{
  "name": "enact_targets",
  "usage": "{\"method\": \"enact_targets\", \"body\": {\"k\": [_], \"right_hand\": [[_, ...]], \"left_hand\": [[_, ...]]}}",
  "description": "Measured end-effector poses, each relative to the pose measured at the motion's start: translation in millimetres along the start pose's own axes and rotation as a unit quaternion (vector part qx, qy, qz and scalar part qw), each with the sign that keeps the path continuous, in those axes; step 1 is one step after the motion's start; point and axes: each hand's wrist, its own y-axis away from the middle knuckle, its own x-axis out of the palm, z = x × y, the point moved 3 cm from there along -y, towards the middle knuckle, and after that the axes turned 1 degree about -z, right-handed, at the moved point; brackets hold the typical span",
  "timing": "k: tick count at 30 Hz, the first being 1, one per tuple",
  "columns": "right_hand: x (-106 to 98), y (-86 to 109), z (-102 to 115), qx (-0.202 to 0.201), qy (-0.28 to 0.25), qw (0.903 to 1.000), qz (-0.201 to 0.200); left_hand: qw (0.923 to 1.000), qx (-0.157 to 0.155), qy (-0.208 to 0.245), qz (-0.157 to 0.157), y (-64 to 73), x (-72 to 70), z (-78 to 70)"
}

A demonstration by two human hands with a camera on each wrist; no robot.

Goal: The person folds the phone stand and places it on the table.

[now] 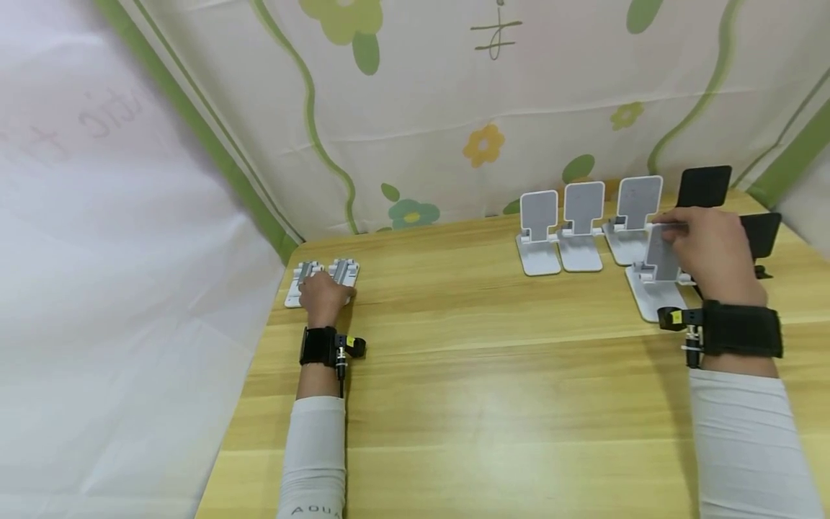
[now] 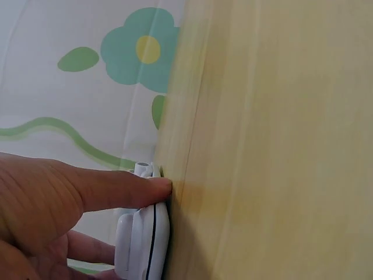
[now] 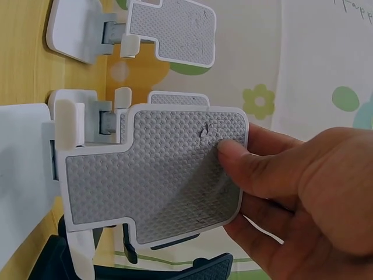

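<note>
On the right of the table, my right hand [image 1: 716, 249] pinches the raised plate of a white phone stand [image 1: 661, 256]. Its thumb lies on the grey textured pad [image 3: 157, 175] and the other fingers are behind the plate. The stand's white base [image 1: 655, 301] is partly visible in front of the hand. At the table's far left corner, my left hand [image 1: 324, 297] grips a folded white phone stand [image 1: 344, 270], thumb against its side edge [image 2: 152, 239]. Another folded white stand [image 1: 293, 292] lies just left of it, partly covered by the fingers.
Three unfolded white phone stands, a left one [image 1: 538, 216], a middle one [image 1: 584, 209] and a right one [image 1: 638, 203], stand along the back edge. Black stands [image 1: 703, 187] are behind and beside my right hand. A flowered cloth [image 1: 415, 144] hangs behind the table [image 1: 480, 404].
</note>
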Motion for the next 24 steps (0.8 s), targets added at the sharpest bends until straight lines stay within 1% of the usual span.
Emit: {"method": "enact_targets", "body": {"k": [2,5,9,12,14,15,17,19,21,24], "right_hand": [[0.2,-0.3,0.9,0.001,0.001,1.0000,-0.001],[0.7,-0.8,1.0,0.002,0.004,1.0000,0.001],[1.1,-1.5,0.9,0.000,0.007,1.0000,0.002],[-0.1,-0.9,1.4,-0.004,0.007,1.0000,-0.002],[-1.8,0.0,2.4,-0.009,0.006,0.9999,-0.008],[-3.0,0.4,3.6,-0.010,0.007,0.9999,-0.011],[-6.8,1.4,7.4,-0.016,0.005,0.9996,-0.021],[-11.5,2.4,14.1,-0.032,-0.002,0.9986,-0.042],[-15.3,3.6,24.1,-0.060,-0.013,0.9957,-0.070],[-18.0,6.9,44.9,-0.105,-0.055,0.9860,-0.118]], "left_hand": [[1.0000,0.004,-0.002,0.004,0.9,-0.9,-0.1],[0.9996,0.017,-0.003,0.020,2.4,-2.0,-0.1],[0.9979,0.033,0.000,0.056,5.0,-4.7,-0.7],[0.9964,0.039,0.001,0.076,5.8,-9.3,-4.7],[0.9957,0.043,0.009,0.081,6.6,-14.9,-9.5],[0.9954,0.044,0.019,0.084,7.4,-18.8,-12.7],[0.9942,0.058,0.038,0.082,11.2,-29.3,-20.2],[0.9914,0.071,0.072,0.083,17.2,-40.6,-30.6],[0.9860,0.088,0.114,0.084,25.6,-50.7,-44.9],[0.9735,0.126,0.170,0.086,43.1,-59.5,-72.7]]}}
